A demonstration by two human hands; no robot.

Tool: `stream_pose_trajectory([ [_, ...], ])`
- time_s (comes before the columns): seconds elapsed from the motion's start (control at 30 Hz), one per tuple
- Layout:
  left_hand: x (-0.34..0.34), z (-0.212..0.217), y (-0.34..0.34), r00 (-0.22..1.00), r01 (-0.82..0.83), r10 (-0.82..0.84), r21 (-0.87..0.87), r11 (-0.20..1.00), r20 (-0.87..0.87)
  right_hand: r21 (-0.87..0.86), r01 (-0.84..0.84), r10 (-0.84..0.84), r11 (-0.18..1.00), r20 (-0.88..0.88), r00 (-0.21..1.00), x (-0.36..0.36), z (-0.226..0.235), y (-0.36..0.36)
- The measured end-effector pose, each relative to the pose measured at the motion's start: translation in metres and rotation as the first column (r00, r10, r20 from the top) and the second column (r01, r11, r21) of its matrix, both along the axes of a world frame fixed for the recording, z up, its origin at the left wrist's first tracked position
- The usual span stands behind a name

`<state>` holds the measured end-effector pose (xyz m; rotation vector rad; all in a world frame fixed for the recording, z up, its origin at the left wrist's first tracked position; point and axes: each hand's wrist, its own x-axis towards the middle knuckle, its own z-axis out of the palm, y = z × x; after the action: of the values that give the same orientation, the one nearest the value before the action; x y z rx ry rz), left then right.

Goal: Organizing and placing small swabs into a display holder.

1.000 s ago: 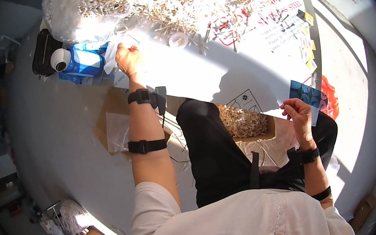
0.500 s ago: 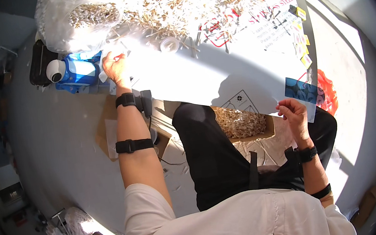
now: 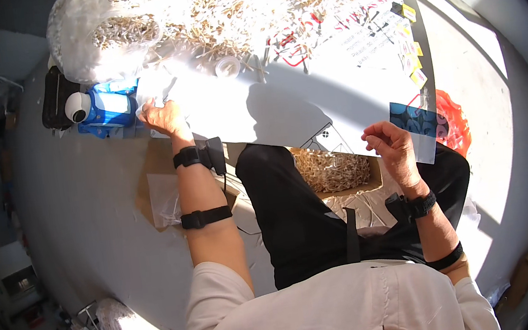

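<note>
My left hand (image 3: 164, 118) is at the left edge of a white tabletop sheet (image 3: 218, 114), fingers closed beside pale, glare-lit plastic or paper. What they pinch, if anything, I cannot make out. Right of it stands a small round clear lid or dish (image 3: 228, 68). My right hand (image 3: 395, 147) hovers at the sheet's front edge, fingers curled and thumb near the fingertips; anything held there is too small to see. Beside it lies a blue-printed plastic bag (image 3: 417, 121) overhanging the edge. Across the far side spreads a heap of thin pale sticks (image 3: 225, 11), resembling cotton swabs.
A clear bag of sticks (image 3: 90, 41) is at the far left, near a blue-and-white object (image 3: 105, 108) and a black case (image 3: 57, 98). Several yellow-marked packets (image 3: 413, 48) line the right edge. An open carton of sticks (image 3: 337, 170) sits below the tabletop; a red bag (image 3: 453, 122) hangs right.
My left hand has come nearer and dropped toward the sheet's left edge. My right hand has moved left and slightly up, away from the blue-printed bag. The view has shifted slightly.
</note>
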<state>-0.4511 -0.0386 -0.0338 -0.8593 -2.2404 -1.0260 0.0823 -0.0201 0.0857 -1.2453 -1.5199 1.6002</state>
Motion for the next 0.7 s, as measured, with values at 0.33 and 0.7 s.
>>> stream_pose_trajectory([
  [0.33, 0.110, 0.022, -0.032, 0.919, -0.134, 0.289, -0.477, 0.869, 0.268, -0.062, 0.093, -0.090, 0.994, 0.048, 0.995, 0.027, -0.023, -0.011],
  [0.7, 0.243, 0.091, -0.029, 0.096, 0.727, -0.750, 0.469, 0.502, 0.654, 0.346, -0.135, 0.099, 0.929, 0.119, 0.988, 0.012, 0.016, -0.008],
])
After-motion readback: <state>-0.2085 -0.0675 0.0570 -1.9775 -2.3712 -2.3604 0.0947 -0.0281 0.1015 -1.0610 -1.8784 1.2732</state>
